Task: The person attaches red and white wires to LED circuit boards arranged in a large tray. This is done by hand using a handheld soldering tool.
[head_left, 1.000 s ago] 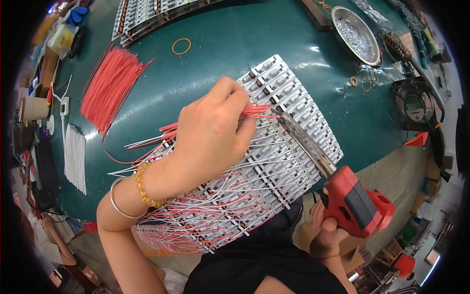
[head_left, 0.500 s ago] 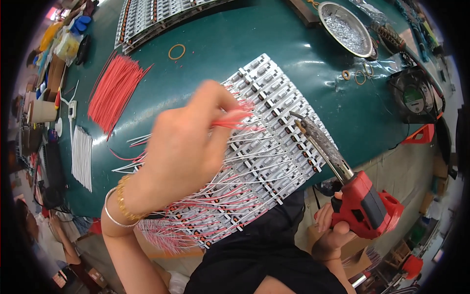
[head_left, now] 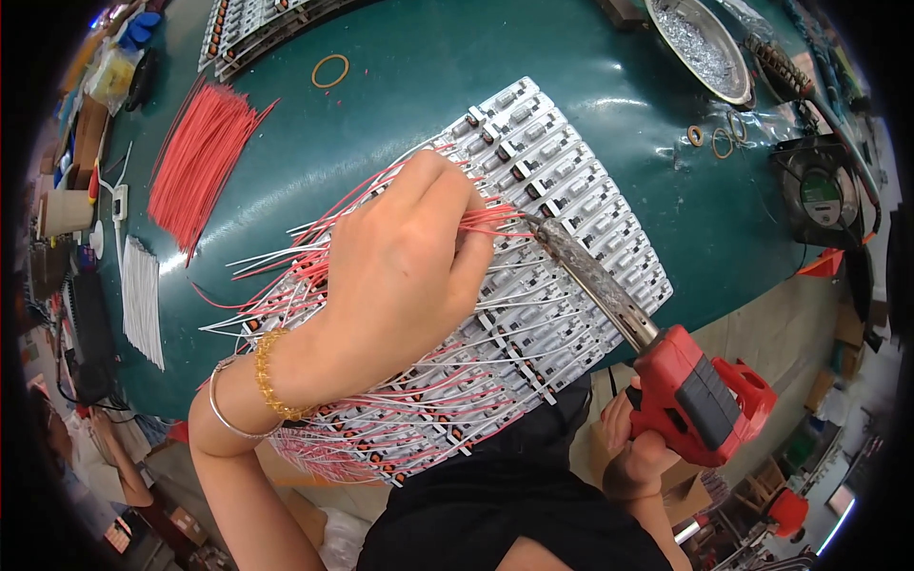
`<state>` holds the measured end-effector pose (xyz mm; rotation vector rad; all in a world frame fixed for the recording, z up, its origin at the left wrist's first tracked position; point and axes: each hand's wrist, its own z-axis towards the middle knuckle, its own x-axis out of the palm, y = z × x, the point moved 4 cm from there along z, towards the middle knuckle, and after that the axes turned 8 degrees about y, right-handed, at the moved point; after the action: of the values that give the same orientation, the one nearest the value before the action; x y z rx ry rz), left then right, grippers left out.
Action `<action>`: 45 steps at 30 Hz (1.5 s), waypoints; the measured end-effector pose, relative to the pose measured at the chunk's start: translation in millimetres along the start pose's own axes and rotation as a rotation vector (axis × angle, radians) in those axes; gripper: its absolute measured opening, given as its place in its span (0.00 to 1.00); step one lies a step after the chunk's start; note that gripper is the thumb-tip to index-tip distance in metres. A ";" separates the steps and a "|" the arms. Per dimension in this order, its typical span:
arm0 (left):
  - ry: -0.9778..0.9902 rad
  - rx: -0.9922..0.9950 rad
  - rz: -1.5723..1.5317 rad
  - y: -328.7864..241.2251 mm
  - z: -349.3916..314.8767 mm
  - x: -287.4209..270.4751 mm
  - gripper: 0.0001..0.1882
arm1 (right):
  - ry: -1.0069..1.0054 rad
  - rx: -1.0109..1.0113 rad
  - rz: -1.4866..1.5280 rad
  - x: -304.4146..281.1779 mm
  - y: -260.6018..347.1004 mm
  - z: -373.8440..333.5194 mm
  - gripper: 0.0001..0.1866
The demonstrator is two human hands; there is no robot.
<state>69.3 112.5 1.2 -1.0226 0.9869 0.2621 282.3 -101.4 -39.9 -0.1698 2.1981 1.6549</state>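
Note:
My left hand (head_left: 405, 252) is closed around a small bunch of red wires (head_left: 490, 219), whose ends point right over the parts. My right hand (head_left: 643, 443) grips a red and black soldering gun (head_left: 690, 395). Its dark tip (head_left: 547, 228) reaches the ends of the red wires; whether they touch I cannot tell. Beneath both lies a panel of grey-white parts in rows (head_left: 590, 205), small components set along them. Many red and white wires (head_left: 381, 409) run out from its left and near rows. My left hand and wrist hide part of the panel.
To the left lie a bundle of red wires (head_left: 202, 162) and a bundle of white wires (head_left: 142, 303). A metal dish of silvery scraps (head_left: 700, 48) and a small black fan (head_left: 814, 195) stand on the right. More panels (head_left: 276, 29) are stacked at the back.
My left hand has moved right with the red wires. The soldering gun's tip has come left, to the wire ends. The whole view has shifted slightly.

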 end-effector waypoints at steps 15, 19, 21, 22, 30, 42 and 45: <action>-0.002 0.020 0.054 -1.8 1.5 2.0 0.06 | 0.017 -0.120 0.338 10.5 28.1 13.7 0.44; 0.007 0.004 0.065 -2.9 0.1 0.2 0.06 | 0.009 -0.143 0.407 10.8 25.3 10.8 0.48; 0.012 0.007 0.058 -3.0 -0.4 0.2 0.05 | 0.031 -0.139 0.438 11.6 27.7 13.9 0.48; 0.011 0.011 0.062 -3.5 -0.1 -0.8 0.05 | 0.058 -0.131 0.467 12.5 29.2 15.0 0.48; 0.087 -0.061 -0.242 -8.3 -1.2 -9.9 0.04 | 0.009 -0.126 0.500 5.4 26.9 2.9 0.47; 0.022 -0.003 -0.024 -8.9 -5.2 6.4 0.06 | -0.007 0.013 0.010 -4.6 4.0 -8.4 0.40; 0.022 -0.003 -0.006 -8.6 -7.0 6.5 0.05 | 0.139 0.070 -0.030 -16.8 -12.0 -18.3 0.44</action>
<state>74.1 100.7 0.1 -1.0332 1.0032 0.2481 297.4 -124.5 -40.2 -0.3057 2.3397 1.5910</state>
